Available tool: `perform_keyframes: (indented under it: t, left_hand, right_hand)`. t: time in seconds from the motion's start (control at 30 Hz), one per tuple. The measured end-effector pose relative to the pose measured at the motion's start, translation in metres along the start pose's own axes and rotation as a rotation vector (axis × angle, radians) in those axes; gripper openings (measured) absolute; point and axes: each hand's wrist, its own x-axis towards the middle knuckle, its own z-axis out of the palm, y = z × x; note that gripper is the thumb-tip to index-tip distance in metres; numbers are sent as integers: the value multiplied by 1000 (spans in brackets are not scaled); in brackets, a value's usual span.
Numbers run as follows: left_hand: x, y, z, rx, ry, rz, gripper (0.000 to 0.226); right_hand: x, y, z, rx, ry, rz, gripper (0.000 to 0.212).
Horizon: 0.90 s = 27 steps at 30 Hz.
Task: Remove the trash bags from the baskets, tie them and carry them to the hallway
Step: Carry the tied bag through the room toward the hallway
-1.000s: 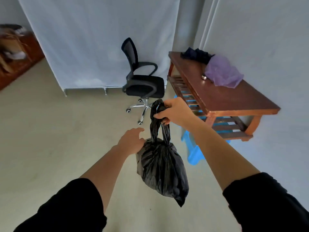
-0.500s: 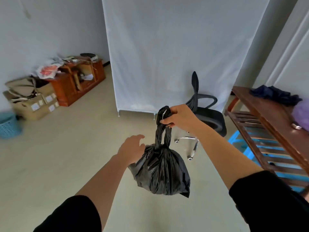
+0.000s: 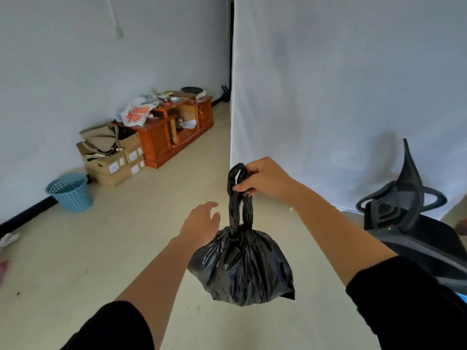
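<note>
Ahead, white curtain [image 3: 328,97] and beige floor [image 3: 101,248]; blue basket [image 3: 69,192] by the wall, nearer centre since the view panned left. Right hand [image 3: 265,180] grips the trash bag [image 3: 242,266] by its loops, midair; left hand [image 3: 199,221] loose-fingered, empty.

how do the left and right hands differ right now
The right hand grips the bag's tied loops, fingers curled; the left hand holds nothing, fingers relaxed. The right hand is higher, above the bag; the left hand is lower, beside the bag's top, and whether it touches the bag is unclear. Both arms wear black sleeves.
</note>
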Motion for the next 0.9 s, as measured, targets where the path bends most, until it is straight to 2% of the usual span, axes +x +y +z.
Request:
perform_keyframes:
  t: [0.23,0.37,0.57,0.9]
  left_hand:
    - [153,-67,-49,-37,152,-89,38]
    - [249,-110,-73,-31,192,-86,38]
    - [425,-180,-132,58,127,-39,41]
    - [678,-234,-186,49,97,-2,42]
  right_hand:
    - [182,-9,30,32,-44,17,15]
    - [287,-14,46,22,-51,6,21]
    - [471,-30,58,20,-27,15,26]
    - [739,-28,63,42,17,62,25]
